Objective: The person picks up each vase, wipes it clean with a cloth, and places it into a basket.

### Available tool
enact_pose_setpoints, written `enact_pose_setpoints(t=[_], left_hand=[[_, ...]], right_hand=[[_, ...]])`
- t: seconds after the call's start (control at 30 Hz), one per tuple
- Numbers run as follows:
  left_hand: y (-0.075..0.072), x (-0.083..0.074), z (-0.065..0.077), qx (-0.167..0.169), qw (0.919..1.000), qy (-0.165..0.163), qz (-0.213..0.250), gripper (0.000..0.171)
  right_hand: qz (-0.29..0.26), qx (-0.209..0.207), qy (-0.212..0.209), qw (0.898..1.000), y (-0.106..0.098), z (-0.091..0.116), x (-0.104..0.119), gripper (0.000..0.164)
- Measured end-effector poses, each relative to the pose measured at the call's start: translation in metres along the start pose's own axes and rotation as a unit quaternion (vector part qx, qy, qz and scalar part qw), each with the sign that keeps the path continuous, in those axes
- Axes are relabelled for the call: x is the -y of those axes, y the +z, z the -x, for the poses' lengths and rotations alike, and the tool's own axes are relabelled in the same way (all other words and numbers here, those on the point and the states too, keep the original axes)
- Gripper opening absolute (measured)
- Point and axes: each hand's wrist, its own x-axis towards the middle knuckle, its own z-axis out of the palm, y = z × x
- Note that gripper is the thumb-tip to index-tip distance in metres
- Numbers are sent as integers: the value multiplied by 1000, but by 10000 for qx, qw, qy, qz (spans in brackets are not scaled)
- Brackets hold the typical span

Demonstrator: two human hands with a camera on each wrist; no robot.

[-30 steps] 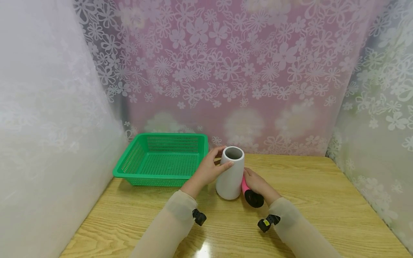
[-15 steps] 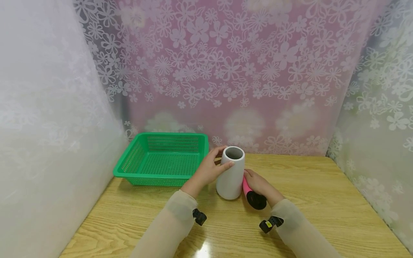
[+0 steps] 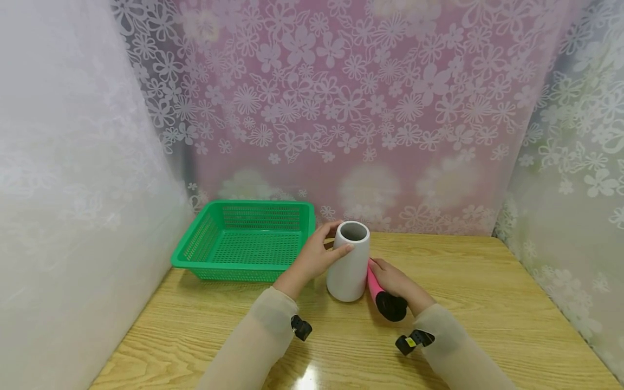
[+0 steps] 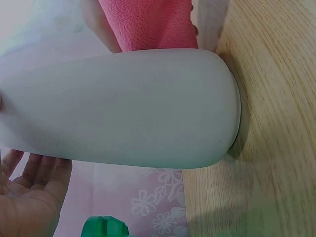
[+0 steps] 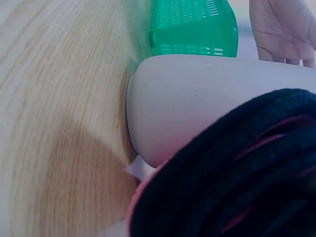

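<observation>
A tall white vase [image 3: 347, 276] with a round open mouth stands upright on the wooden table. My left hand [image 3: 314, 257] grips it near the top from the left, thumb across the front and fingers round the back. On the vase's right side, my right hand [image 3: 394, 280] holds a folded cloth [image 3: 374, 287], pink and fluffy outside with dark, thick folds at the near end. The left wrist view puts the pink cloth [image 4: 153, 24] right against the vase wall. Dark folds [image 5: 232, 153] of it fill much of the right wrist view, hiding the right fingers.
A green perforated plastic basket [image 3: 244, 267] stands on the table left of the vase, near my left wrist. Floral curtains [image 3: 341, 108] enclose the back and sides. Each forearm wears a black strap-on camera [image 3: 301, 327]. The wood-grain table [image 3: 487, 303] extends to the right.
My right hand has slid the cloth slightly downward and toward me along the vase's right side. The left hand, vase and basket stay in place.
</observation>
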Motion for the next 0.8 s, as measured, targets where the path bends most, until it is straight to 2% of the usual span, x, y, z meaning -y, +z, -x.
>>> enact_pose_setpoints(t=[0.47,0.8], left_hand=[[1,2,-1,-30,10000,15,-25,69],[1,2,-1,-21,10000,-35,-60,67]], right_hand=[[-229,253,379,9987,-4,16,-3,60],[-309,370,297,9984,-10,28,1,59]])
